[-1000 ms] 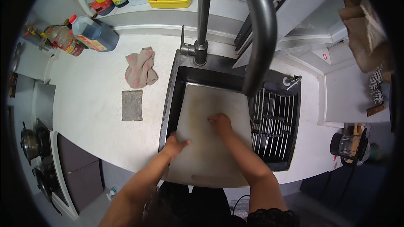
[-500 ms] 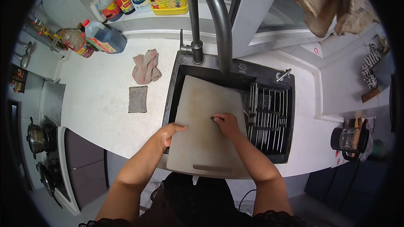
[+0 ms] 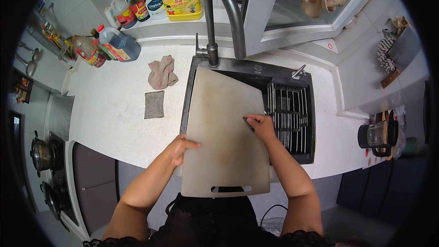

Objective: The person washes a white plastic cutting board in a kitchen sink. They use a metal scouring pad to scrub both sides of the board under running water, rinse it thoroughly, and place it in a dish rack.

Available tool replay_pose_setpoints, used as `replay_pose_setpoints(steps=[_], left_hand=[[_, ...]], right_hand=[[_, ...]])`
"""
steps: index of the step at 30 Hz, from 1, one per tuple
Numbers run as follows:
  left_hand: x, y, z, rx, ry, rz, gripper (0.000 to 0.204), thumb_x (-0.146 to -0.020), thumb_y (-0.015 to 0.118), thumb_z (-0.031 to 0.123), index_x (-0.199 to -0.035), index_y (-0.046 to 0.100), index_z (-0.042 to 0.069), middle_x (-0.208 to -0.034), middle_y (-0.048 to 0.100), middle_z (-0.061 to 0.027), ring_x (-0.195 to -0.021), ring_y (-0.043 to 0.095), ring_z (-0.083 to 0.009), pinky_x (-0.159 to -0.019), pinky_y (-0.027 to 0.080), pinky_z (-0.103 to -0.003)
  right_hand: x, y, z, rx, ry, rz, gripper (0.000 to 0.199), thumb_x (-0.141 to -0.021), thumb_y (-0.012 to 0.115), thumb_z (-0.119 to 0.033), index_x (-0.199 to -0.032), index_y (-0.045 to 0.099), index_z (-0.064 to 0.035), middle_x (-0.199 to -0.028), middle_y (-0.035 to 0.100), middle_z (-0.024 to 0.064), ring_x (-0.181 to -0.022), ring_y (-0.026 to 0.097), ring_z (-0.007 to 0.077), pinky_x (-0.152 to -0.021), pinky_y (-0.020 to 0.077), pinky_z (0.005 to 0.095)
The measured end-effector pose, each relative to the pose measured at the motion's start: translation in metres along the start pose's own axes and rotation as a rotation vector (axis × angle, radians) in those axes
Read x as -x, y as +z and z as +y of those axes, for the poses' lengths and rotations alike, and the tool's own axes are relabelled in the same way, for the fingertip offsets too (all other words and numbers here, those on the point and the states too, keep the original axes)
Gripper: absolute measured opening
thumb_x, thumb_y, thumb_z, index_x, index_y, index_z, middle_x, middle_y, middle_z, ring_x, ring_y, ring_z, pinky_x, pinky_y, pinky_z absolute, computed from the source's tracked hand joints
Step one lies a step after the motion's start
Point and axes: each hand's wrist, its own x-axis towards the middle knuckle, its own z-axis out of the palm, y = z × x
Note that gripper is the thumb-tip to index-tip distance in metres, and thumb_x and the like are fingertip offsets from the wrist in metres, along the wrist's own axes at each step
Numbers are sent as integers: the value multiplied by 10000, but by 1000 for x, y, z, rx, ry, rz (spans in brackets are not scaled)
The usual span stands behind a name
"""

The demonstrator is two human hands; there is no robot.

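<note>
A large off-white cutting board (image 3: 224,132) with brownish stains leans over the sink, its slotted handle end toward me. My left hand (image 3: 179,148) grips the board's left edge, thumb on top and fingers hidden beneath. Near the right edge, my right hand (image 3: 263,126) is closed on a small dark piece, perhaps a scrubbing pad (image 3: 248,122), which is against or close to the board's face. Most of that piece is hidden by the fingers. Under the board, the black sink (image 3: 187,96) shows only at its rim and right part.
A dark faucet (image 3: 233,23) arches behind the board. A wire drying rack (image 3: 290,114) fills the sink's right side. On the left counter lie a crumpled cloth (image 3: 162,72) and a grey pad (image 3: 154,104). Several bottles and a yellow jug (image 3: 180,0) stand at the back.
The board's face has tipped up toward me, and its handle slot now shows through. My right hand has moved toward the board's right edge, still holding the dark piece.
</note>
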Motion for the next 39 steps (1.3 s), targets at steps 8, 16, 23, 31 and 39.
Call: replay_pose_setpoints(steps=[8, 16, 23, 31, 39], left_hand=[[-5, -30, -33, 71, 38, -75, 487, -705, 623, -50, -1181, 522, -55, -1106, 607, -208, -979, 630, -327, -861, 521, -451], [-34, -41, -49, 56, 95, -81, 578, -675, 645, -23, -1229, 481, -53, -1132, 595, -208, -1021, 608, -347, -919, 479, -475], [-67, -52, -63, 39, 58, -24, 552, -704, 663, 5, -1223, 487, -54, -1156, 588, -199, -1042, 599, -342, -925, 470, -477], [-83, -31, -58, -262, 111, 394, 442, -787, 704, 157, -1152, 528, -20, -1024, 635, -169, -909, 641, -304, -815, 513, -410], [-126, -23, -54, -1100, 471, 904, 613, -857, 563, 493, -1173, 461, -21, -851, 640, -244, -800, 626, -409, -691, 495, -480]], right_hand=[[17, -1, -22, 21, -39, 83, 170, -814, 669, -106, -946, 701, -4, -802, 698, 60, -679, 597, 99, -631, 474, 233], [5, 0, -19, 34, -163, 140, 154, -803, 672, -114, -933, 706, -38, -842, 681, 85, -720, 619, 140, -665, 488, 263], [3, 8, -2, 113, -195, 106, 145, -801, 659, -97, -925, 702, -37, -861, 678, 102, -765, 631, 188, -694, 498, 296], [-3, 18, -8, 343, -503, 36, 156, -790, 649, -61, -939, 676, -20, -897, 653, 131, -848, 612, 272, -722, 496, 337], [-57, 71, -3, 482, -625, -96, 118, -793, 600, -82, -873, 636, -3, -883, 586, 136, -854, 540, 317, -745, 454, 410]])
